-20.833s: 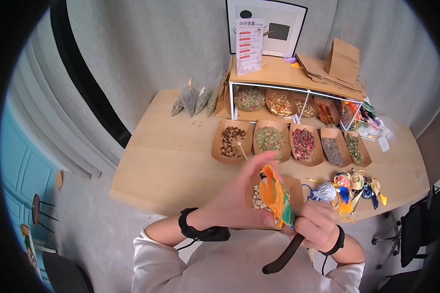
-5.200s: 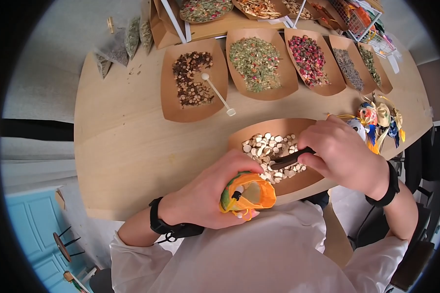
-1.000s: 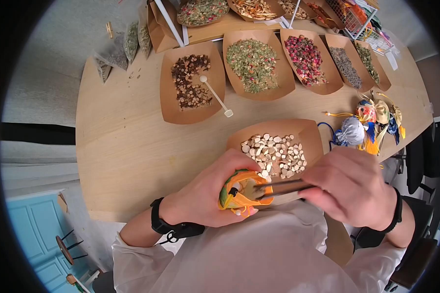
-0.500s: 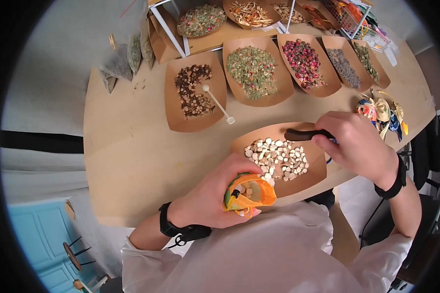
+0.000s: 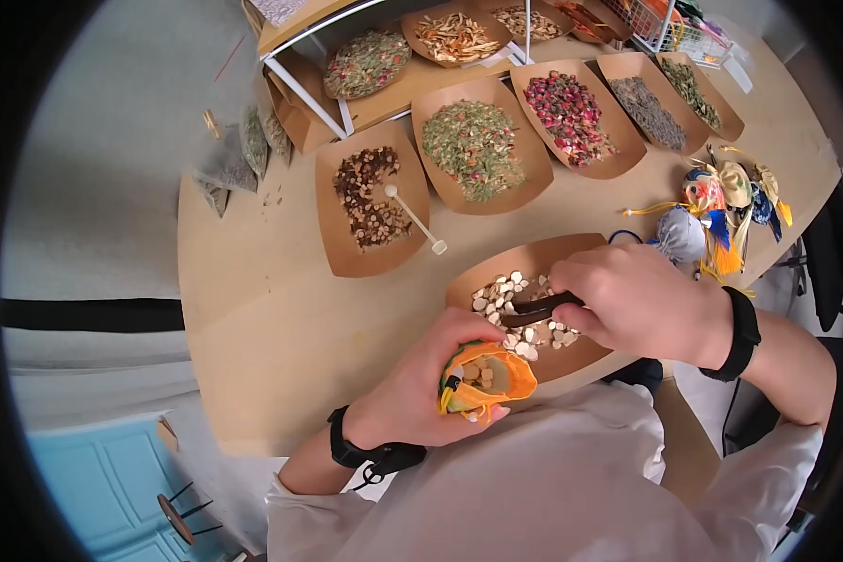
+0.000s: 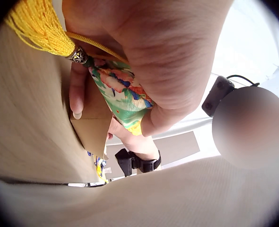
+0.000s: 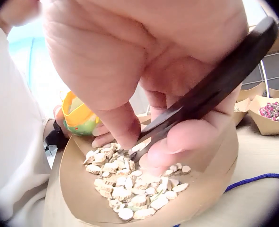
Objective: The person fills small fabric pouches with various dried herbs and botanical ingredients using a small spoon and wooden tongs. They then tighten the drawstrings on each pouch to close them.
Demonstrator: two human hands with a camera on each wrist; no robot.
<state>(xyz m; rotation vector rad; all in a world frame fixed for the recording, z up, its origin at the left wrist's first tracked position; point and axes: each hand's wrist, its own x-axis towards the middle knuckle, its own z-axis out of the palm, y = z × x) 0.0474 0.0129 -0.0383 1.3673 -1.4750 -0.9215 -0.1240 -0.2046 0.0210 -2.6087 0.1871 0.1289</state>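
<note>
My left hand (image 5: 421, 382) grips a small pouch (image 5: 515, 377), orange inside, its mouth open upward with several light pieces in it. In the left wrist view the pouch (image 6: 123, 94) shows a green floral side and a yellow tassel (image 6: 42, 30). Dark tongs (image 5: 543, 308) are pinched in my right hand (image 5: 642, 300); their tips are down among pale sliced pieces (image 5: 525, 348) in a paper tray (image 5: 571, 360). In the right wrist view the tongs (image 7: 210, 90) reach between thumb and fingers to the slices (image 7: 130, 189). The tray stands right beside the pouch.
Behind stands a row of paper trays, one with dark pieces (image 5: 365, 201) and a pale spoon (image 5: 414, 217), another with red buds (image 5: 571, 117). Finished-looking pouches (image 5: 707, 201) lie at right, bags of herbs (image 5: 229, 169) at back left, below a shelf (image 5: 393, 105).
The right hand has moved from above the tray's right side down and left, bringing the tongs into the slices. The left hand still grips the pouch. The head view has turned slightly.
</note>
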